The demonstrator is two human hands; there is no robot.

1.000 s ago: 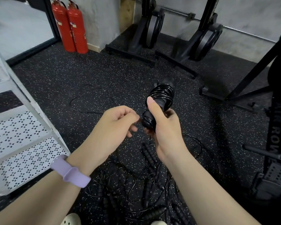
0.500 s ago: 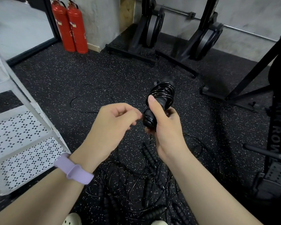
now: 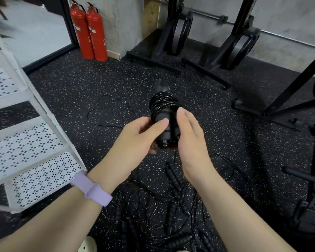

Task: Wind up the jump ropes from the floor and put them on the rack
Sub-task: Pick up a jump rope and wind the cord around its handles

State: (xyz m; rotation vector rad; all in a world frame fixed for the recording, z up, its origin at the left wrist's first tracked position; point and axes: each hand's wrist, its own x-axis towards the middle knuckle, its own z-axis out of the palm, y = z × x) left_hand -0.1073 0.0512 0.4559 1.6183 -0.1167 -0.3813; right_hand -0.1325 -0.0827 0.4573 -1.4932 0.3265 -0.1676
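Bundle: a wound rope (image 3: 163,113) held in the air between both hands, over the floor (image 3: 116,91) and right of the white rack (image 3: 35,142).
Left grip: the left hand (image 3: 140,137) is curled round the bundle's lower end, thumb pressed on the handle.
Right grip: the right hand (image 3: 191,140) cups the other side; its fingers are hidden behind the bundle, so I judge it to be holding, not merely touching.
Risk, coils: the cord is thin, glossy and springy, so the loops may slide off the smooth handles if either grip loosens before the end is tucked.
Risk, handover: moving the bundle to the rack with one hand could let the two handles splay and the winding unravel.
Risk, feet: a pile of ropes (image 3: 167,206) lies tangled just below; a step could snag a cord.
Materials: handles are matte black, cylindrical; those in the pile look ribbed and foamy. The floor is black speckled rubber. The rack is white perforated metal with slanted shelves.
Loose cord: one thin cord (image 3: 105,113) curls on the floor beyond the hands.
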